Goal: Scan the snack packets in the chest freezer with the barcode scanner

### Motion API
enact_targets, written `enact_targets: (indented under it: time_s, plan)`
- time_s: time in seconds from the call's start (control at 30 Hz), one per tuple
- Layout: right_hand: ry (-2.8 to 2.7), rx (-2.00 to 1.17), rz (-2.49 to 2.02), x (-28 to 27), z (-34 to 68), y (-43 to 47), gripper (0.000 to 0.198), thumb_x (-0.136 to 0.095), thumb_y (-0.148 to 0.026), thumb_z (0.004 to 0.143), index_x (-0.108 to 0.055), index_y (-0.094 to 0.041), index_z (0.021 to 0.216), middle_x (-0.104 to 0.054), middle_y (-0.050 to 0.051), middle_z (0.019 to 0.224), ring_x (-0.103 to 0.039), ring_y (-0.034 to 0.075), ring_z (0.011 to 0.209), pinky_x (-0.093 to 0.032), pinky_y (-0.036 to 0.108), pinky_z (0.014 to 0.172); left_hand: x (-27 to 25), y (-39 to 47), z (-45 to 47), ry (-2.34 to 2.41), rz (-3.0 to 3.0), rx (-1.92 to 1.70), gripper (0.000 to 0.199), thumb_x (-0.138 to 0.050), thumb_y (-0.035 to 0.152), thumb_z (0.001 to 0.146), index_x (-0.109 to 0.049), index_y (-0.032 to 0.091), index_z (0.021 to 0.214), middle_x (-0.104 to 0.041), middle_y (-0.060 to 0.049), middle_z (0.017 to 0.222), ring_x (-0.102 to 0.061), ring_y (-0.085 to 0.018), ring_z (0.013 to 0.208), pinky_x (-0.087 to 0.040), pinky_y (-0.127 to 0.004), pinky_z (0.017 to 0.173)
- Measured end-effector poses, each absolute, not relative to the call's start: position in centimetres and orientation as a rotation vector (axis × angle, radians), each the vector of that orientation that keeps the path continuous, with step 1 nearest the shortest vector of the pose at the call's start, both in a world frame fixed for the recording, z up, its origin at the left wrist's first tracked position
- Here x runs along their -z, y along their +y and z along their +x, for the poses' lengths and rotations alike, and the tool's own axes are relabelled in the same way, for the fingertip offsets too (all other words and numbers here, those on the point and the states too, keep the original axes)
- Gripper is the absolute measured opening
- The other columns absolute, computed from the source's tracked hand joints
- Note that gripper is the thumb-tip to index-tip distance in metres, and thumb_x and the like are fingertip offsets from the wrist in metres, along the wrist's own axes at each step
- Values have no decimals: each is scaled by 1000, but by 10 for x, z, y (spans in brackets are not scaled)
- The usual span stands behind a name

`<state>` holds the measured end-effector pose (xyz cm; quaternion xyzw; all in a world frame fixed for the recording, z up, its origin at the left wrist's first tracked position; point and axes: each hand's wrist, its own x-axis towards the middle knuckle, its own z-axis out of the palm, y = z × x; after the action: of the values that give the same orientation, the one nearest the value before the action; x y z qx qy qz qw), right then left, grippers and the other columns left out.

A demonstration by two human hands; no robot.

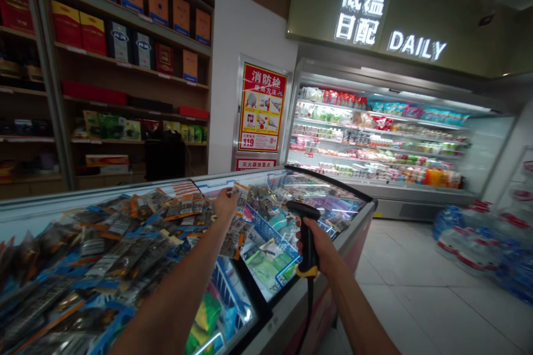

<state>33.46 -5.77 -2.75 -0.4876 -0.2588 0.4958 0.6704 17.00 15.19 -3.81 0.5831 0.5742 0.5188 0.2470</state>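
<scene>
Black pistol-shaped plastic barcode scanner with yellow trim [308, 241], upright in the right hand [325, 247] above the near edge of a white chest freezer with a glass top [356, 227]. The right fingers are wrapped around its grip; whether one presses a trigger I cannot tell. It should feel light and rigid, a little top-heavy, and is best gripped round the middle of the handle, leaving the head uncovered. A black cable [310, 310] drops from its base towards six o'clock and would likely tug lightly.

At ten o'clock from the scanner, the left hand [225, 202] pinches the upper edge of a small clear plastic packet with orange edging [242, 197], thumb and fingers pressed together. Such a packet should be light, floppy and slick, with a film that creases easily; an edge or corner is the sensible hold, keeping the printed face flat. Its contents are too blurred to name.

Towards nine o'clock spreads a heap of clear packets with orange and blue edges [125, 249], lying on the glass. Beneath the glass, just left of the scanner, sits a blue wire basket [270, 227].

Farther out, a lit open-fronted chilled cabinet [375, 138] stands at one o'clock, clear water bottles with red and blue packaging [470, 238] at three, and wooden shelves of boxed goods [125, 94] between ten and eleven.
</scene>
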Motion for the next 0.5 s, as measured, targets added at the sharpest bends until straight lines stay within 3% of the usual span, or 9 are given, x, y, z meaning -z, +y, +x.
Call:
enact_targets:
  time_s: [0.2, 0.5]
  plan:
    - [-555, -1109, -1091, 27, 342, -57, 20, -51, -37, 75, -52, -17, 76, -51, -3, 47, -46, 9, 35, -36, 20, 34, 33, 143, 130, 1884, 1607, -1202, 37, -50, 25, 75, -54, 18, 111, -63, -13, 102, -57, -30, 94, -44, -38, 69]
    - [-510, -1057, -1089, 28, 363, -68, 19, -51, -34, 76, -53, -16, 71, -51, -3, 47, -46, 9, 34, -36, 20, 33, 32, 130, 139, 2125, 1837, -1290, 40, -44, 18, 76, -52, 18, 115, -55, -14, 112, -45, -31, 107, -38, -45, 83]
